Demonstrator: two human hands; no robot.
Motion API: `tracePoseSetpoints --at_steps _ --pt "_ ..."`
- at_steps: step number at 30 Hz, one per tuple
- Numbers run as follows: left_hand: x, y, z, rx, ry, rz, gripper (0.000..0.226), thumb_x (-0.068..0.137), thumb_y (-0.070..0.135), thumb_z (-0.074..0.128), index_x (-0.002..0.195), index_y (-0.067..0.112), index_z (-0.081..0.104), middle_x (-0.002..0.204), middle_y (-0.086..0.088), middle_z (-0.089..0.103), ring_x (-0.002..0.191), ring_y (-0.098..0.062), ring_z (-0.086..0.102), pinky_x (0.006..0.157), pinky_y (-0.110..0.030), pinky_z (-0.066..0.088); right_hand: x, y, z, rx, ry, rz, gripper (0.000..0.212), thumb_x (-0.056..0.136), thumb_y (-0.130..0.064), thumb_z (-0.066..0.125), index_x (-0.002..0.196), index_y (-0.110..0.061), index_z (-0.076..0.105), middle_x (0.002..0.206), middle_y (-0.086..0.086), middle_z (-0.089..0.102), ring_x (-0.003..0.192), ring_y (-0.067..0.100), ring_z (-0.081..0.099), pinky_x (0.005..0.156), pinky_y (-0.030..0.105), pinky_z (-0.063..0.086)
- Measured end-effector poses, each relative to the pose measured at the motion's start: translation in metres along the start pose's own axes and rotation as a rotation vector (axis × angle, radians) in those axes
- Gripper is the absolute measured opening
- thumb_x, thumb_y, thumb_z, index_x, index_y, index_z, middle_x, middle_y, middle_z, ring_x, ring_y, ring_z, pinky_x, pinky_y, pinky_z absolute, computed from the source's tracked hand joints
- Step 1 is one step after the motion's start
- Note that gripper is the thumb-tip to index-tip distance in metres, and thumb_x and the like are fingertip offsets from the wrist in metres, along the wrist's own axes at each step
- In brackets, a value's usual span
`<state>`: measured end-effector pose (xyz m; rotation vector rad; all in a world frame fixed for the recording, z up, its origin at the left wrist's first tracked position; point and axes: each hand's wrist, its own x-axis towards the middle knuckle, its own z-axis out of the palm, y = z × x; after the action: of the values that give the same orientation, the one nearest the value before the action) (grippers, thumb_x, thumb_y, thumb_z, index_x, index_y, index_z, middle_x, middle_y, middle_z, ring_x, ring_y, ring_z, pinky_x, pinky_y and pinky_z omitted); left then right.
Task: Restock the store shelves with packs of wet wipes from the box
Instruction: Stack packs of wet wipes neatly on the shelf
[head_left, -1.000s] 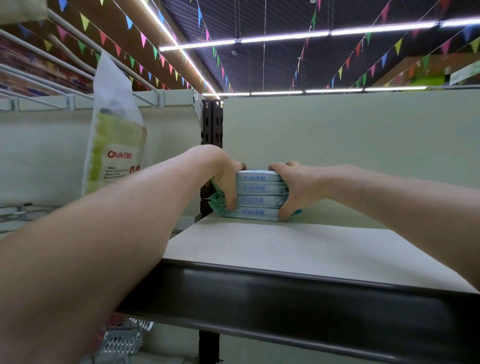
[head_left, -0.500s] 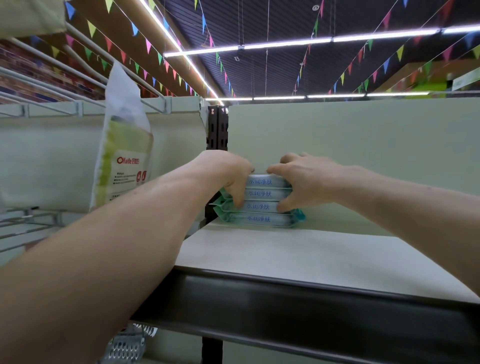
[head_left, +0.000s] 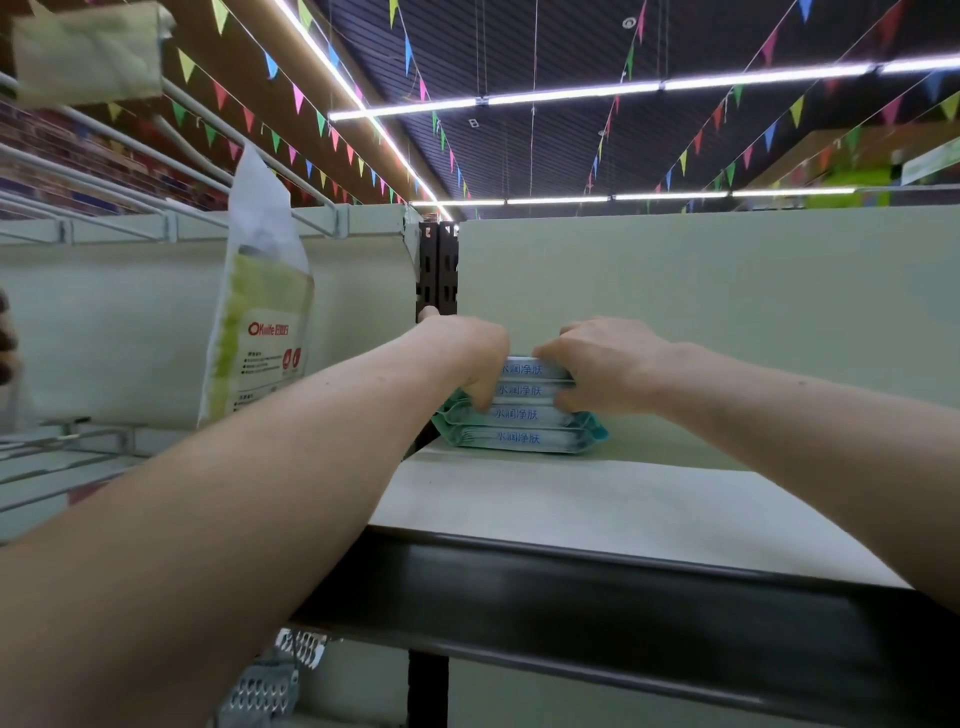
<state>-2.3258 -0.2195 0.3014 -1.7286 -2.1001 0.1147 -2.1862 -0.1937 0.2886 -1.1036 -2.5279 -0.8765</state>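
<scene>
Hands meet at the back of a store shelf. Our left hand curls its fingers round the left end of a stack of wet wipes packs. Our right hand clamps the right end with its thumb pressed into the side. Both grip the upper packs. We count four packs with blue lettering facing us, the lowest lying flat on the pale shelf. The stack sits at the shelf's rear left corner, near the green back panel and just beside the dark slotted upright. A tall white-and-green bag shows in the neighbouring bay. Coloured bunting and strip lights run overhead.
</scene>
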Motion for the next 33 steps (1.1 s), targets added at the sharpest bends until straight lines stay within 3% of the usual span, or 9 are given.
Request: tracePoseSetpoints --at_steps 4,7,11,14,22,29,33 --pt "-0.008 0.003 -0.002 -0.013 -0.003 -0.011 0.043 0.081 0.033 0.071 0.121 0.024 0.056 0.105 0.003 0.061 0.1 -0.024 0.055 0.094 -0.049 0.034 -0.003 -0.002 -0.008 -0.003 -0.037 0.004 0.025 0.086 -0.034 0.06 0.109 -0.023 0.057 0.099 0.0 0.059 0.09 0.022 0.057 0.05 0.024 0.031" --pt "-0.019 0.005 -0.009 0.006 0.029 -0.02 0.058 0.081 0.034 0.072 0.133 0.024 0.049 0.118 -0.001 0.058 0.11 -0.026 0.051 0.097 -0.051 0.034 -0.01 -0.004 -0.017 0.019 -0.011 -0.009 0.036 0.088 -0.035 0.06 0.122 -0.025 0.055 0.105 0.0 0.06 0.094 0.021 0.059 0.06 0.026 0.041" --pt "-0.037 0.009 -0.018 0.003 0.059 -0.042 0.069 0.08 0.033 0.073 0.14 0.022 0.041 0.127 -0.001 0.055 0.115 -0.026 0.051 0.1 -0.05 0.037 -0.028 -0.006 -0.025 0.071 -0.012 -0.002 0.03 0.089 -0.034 0.06 0.116 -0.022 0.058 0.1 0.001 0.06 0.092 0.022 0.059 0.062 0.029 0.045" --pt "-0.052 0.017 -0.021 -0.046 0.076 -0.049 0.071 0.08 0.032 0.073 0.142 0.02 0.039 0.134 -0.001 0.053 0.122 -0.025 0.05 0.102 -0.047 0.038 -0.048 -0.005 -0.03 0.106 -0.012 0.011 0.032 0.088 -0.034 0.061 0.116 -0.02 0.059 0.101 0.002 0.063 0.092 0.021 0.06 0.077 0.036 0.055" --pt "-0.087 0.072 -0.037 -0.15 0.123 0.042 0.054 0.081 0.026 0.07 0.13 0.015 0.051 0.116 -0.005 0.06 0.103 -0.027 0.058 0.091 -0.043 0.051 -0.113 0.018 -0.042 0.128 -0.055 0.124 0.043 0.089 -0.034 0.062 0.127 -0.015 0.055 0.117 0.007 0.063 0.105 0.026 0.06 0.09 0.04 0.051" --pt "-0.108 0.129 -0.053 -0.256 0.177 0.215 0.063 0.085 0.027 0.07 0.142 0.014 0.044 0.138 -0.007 0.05 0.123 -0.028 0.049 0.104 -0.042 0.041 -0.181 0.038 -0.055 0.127 -0.152 0.31 0.054 0.09 -0.036 0.061 0.14 -0.021 0.044 0.134 0.004 0.053 0.121 0.026 0.05 0.096 0.032 0.041" --pt "-0.126 0.156 -0.067 -0.311 0.21 0.335 0.061 0.087 0.027 0.069 0.141 0.014 0.044 0.13 -0.007 0.055 0.1 -0.025 0.054 0.095 -0.037 0.046 -0.213 0.037 -0.069 0.077 -0.173 0.424 0.054 0.09 -0.036 0.061 0.139 -0.022 0.045 0.134 0.004 0.053 0.122 0.027 0.049 0.1 0.033 0.042"
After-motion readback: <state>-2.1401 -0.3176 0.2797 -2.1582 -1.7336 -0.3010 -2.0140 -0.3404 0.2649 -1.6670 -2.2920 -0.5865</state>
